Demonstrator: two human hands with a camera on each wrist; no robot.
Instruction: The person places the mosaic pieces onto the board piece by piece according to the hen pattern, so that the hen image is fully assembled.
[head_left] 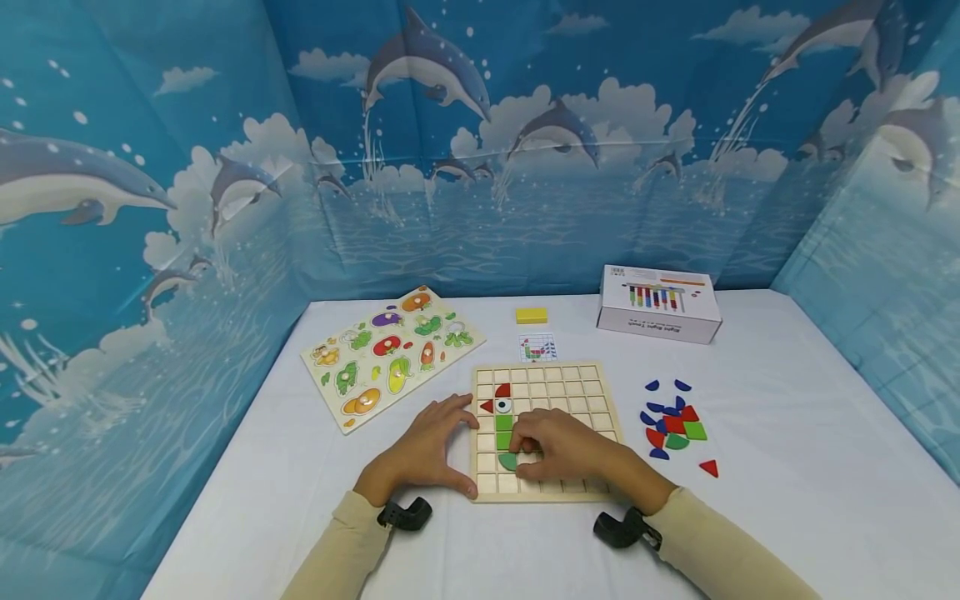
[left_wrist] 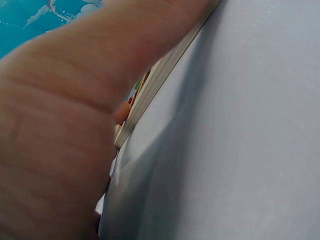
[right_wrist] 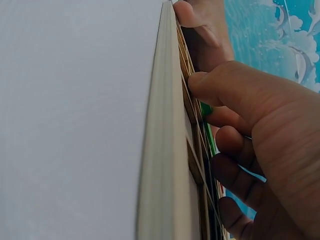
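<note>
A wooden grid board [head_left: 558,496] lies flat on the table. My left hand [head_left: 423,446] rests at its left edge, thumb by the near corner and fingers spread further up. Over the lower left cells, my right hand [head_left: 566,446] has bent fingers, with thumb and index finger at a green quarter-circle piece [head_left: 507,461]. That piece shows between these fingertips in the right wrist view, partly hidden. Above it on the board are green squares [head_left: 503,431], a white eye piece [head_left: 503,406], a red triangle [head_left: 487,406] and a red quarter-circle [head_left: 502,389].
Loose red, green and blue pieces [head_left: 675,423] lie right of the board. Behind it are a pattern card [head_left: 537,347] and a yellow block [head_left: 532,316]. A vegetable puzzle board [head_left: 393,354] lies at the back left, a white box [head_left: 660,304] at the back right.
</note>
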